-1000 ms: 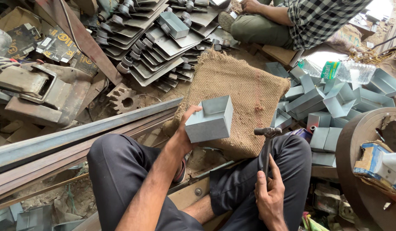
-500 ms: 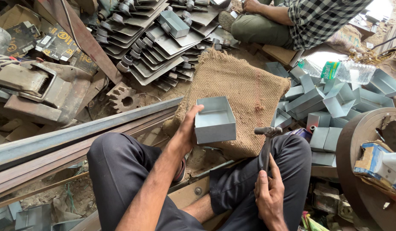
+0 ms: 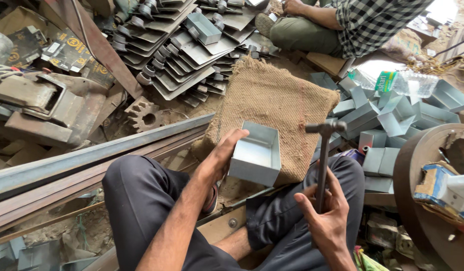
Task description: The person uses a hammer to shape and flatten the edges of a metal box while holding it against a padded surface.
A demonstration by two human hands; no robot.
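**Metal tray in one hand, hammer in the other**

Our left hand point(image 3: 223, 153) has its fingers point(image 3: 238, 134) curled over the near-left wall of an open grey metal tray point(image 3: 256, 153), holding it tilted so its hollow faces up. The tray rests at the near edge of a burlap sack point(image 3: 272, 108) spread on the ground. Our right hand point(image 3: 325, 218) wraps its fingers round the shaft of a hammer point(image 3: 323, 160), held upright with the head just right of the tray, level with its far rim. Both hands work above our dark-trousered knees point(image 3: 141, 190). Right of the sack lies a heap of similar folded grey trays point(image 3: 387, 118) with a plastic bottle point(image 3: 402, 83) on top. A long steel rail point(image 3: 91, 155) runs along the sack's left side, a gear wheel point(image 3: 144, 115) beyond it. At the far edge sits another person in a checked shirt point(image 3: 377, 20).
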